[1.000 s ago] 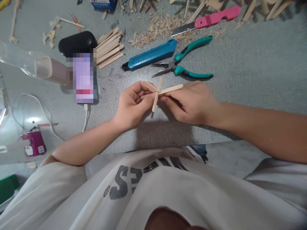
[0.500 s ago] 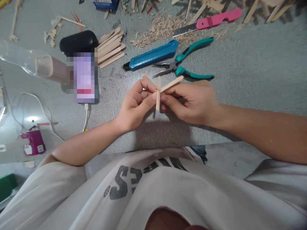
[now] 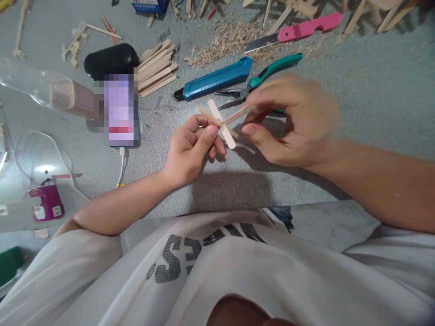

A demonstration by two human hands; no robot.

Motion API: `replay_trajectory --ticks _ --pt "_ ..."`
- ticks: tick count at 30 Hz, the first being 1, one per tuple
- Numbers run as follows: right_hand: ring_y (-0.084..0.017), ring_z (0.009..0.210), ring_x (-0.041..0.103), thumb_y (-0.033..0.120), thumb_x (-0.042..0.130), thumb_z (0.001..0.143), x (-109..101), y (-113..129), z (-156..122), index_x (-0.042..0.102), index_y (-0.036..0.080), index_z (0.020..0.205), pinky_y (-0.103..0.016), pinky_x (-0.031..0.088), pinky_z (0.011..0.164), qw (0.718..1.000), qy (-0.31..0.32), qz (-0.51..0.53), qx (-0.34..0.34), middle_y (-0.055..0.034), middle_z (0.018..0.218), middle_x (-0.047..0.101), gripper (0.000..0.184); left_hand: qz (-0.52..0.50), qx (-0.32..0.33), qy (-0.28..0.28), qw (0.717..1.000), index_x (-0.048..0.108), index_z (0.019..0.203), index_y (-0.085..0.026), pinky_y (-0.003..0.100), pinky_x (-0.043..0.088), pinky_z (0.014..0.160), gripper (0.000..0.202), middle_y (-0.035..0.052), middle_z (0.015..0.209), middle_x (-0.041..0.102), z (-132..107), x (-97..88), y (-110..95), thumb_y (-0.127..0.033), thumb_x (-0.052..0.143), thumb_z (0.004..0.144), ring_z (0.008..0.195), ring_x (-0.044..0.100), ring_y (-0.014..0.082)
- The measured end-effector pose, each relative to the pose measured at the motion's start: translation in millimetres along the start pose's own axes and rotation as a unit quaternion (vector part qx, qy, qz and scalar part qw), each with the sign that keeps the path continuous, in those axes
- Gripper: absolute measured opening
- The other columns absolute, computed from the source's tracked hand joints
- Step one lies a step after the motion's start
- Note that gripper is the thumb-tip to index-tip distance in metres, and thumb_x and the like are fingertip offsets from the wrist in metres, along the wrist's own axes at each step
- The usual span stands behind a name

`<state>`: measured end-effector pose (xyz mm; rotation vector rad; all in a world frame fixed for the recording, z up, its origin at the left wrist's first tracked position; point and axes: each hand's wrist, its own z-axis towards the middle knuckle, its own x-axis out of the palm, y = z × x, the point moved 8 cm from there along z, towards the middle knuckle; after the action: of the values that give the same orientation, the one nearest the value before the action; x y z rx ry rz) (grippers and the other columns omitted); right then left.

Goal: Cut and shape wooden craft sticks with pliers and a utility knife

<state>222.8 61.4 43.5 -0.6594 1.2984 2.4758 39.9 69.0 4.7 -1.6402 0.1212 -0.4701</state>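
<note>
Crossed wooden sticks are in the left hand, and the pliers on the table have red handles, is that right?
Not the colour: the head view shows the pliers have green handles. The left hand does hold the crossed wooden sticks.

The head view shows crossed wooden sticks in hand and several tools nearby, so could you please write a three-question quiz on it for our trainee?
1. Which hand pinches the crossed wooden sticks close to where they meet?
2. True or false: a white cable is plugged into the phone.
3. Which tool is partly hidden behind the right hand?
A) blue cutter
B) pliers
C) pink-handled knife

Key:
1. The left hand.
2. True.
3. B.
</note>
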Motion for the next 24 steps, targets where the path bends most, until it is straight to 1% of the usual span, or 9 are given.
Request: replay_trajectory --ticks 4,6,9,12,15,17,19,21,24 --pt "-0.023 0.100 0.082 0.042 0.069 0.114 0 11 3 0.076 0.038 0.129 -0.043 0.066 0.094 0.997 -0.002 -0.031 -0.077 -0.0011 0.113 0.084 0.018 0.002 -0.002 -0.021 1.000 0.071 0.100 -0.022 0.025 0.053 0.053 0.054 -0.0023 0.072 0.078 -3 -2.0 -1 -0.074 0.087 0.097 0.054 0.065 0.0112" --pt "-0.023 0.100 0.082 0.036 0.070 0.113 -2 16 4 0.077 0.036 0.123 -0.041 0.066 0.092 0.994 -0.004 -0.038 -0.101 -0.0003 0.107 0.084 0.012 0.007 -0.005 -0.035 0.999 0.073 0.101 -0.022 0.025 0.054 0.054 0.053 -0.0019 0.073 0.078 -4 -3.8 -1 -0.073 0.088 0.097 0.056 0.067 0.0118" --pt "-0.020 0.092 0.082 0.029 0.069 0.112 -4 21 5 0.075 0.033 0.120 -0.037 0.065 0.082 0.989 -0.008 -0.074 -0.125 0.0005 0.102 0.083 0.011 0.012 -0.018 -0.040 0.999 0.075 0.102 -0.021 0.024 0.054 0.053 0.052 -0.0012 0.072 0.078 -5 -3.9 -1 -0.071 0.087 0.099 0.055 0.066 0.0113" --pt "-0.021 0.094 0.083 0.033 0.068 0.113 -1 14 4 0.075 0.034 0.123 -0.037 0.065 0.082 0.992 0.019 -0.086 -0.095 0.0008 0.102 0.083 0.012 0.003 -0.036 -0.048 0.998 0.075 0.102 -0.020 0.022 0.049 0.049 0.049 -0.0020 0.067 0.075 -6 -4.0 0 -0.067 0.086 0.102 0.050 0.061 0.0095" --pt "-0.022 0.100 0.084 0.041 0.066 0.114 3 5 3 0.077 0.035 0.117 -0.038 0.067 0.087 0.994 0.049 -0.082 -0.050 -0.0001 0.104 0.084 0.013 -0.005 -0.060 -0.068 0.996 0.077 0.103 -0.019 0.021 0.043 0.046 0.045 -0.0028 0.063 0.072 -6 -6.2 3 -0.064 0.082 0.107 0.046 0.056 0.0087" --pt "-0.021 0.098 0.084 0.043 0.065 0.114 -1 7 5 0.078 0.035 0.113 -0.038 0.068 0.086 0.994 0.026 -0.094 -0.051 -0.0006 0.102 0.084 0.015 -0.011 -0.054 -0.078 0.995 0.077 0.105 -0.019 0.022 0.042 0.046 0.046 -0.0027 0.063 0.072 -5 -8.0 3 -0.065 0.079 0.109 0.045 0.053 0.0085" --pt "-0.020 0.091 0.082 0.042 0.061 0.114 -11 13 9 0.078 0.035 0.110 -0.039 0.068 0.083 0.990 -0.021 -0.127 -0.064 0.0004 0.097 0.083 0.019 -0.020 -0.030 -0.083 0.996 0.078 0.107 -0.019 0.022 0.043 0.048 0.049 -0.0021 0.064 0.072 -5 -9.7 0 -0.068 0.079 0.107 0.046 0.052 0.0089" --pt "-0.020 0.084 0.079 0.040 0.058 0.113 -23 14 14 0.079 0.035 0.106 -0.041 0.068 0.080 0.982 -0.067 -0.164 -0.058 0.0011 0.092 0.081 0.023 -0.034 -0.009 -0.083 0.996 0.078 0.107 -0.019 0.022 0.044 0.049 0.052 -0.0012 0.064 0.073 -4 -11.0 -3 -0.071 0.083 0.103 0.047 0.052 0.0092" --pt "-0.020 0.080 0.074 0.032 0.064 0.105 -49 2 24 0.080 0.031 0.099 -0.041 0.065 0.076 0.971 -0.137 -0.190 -0.037 -0.0014 0.089 0.079 0.017 -0.057 -0.012 -0.079 0.995 0.079 0.103 -0.018 0.020 0.044 0.049 0.051 -0.0002 0.063 0.074 -4 -11.3 -3 -0.068 0.090 0.097 0.048 0.052 0.0085"
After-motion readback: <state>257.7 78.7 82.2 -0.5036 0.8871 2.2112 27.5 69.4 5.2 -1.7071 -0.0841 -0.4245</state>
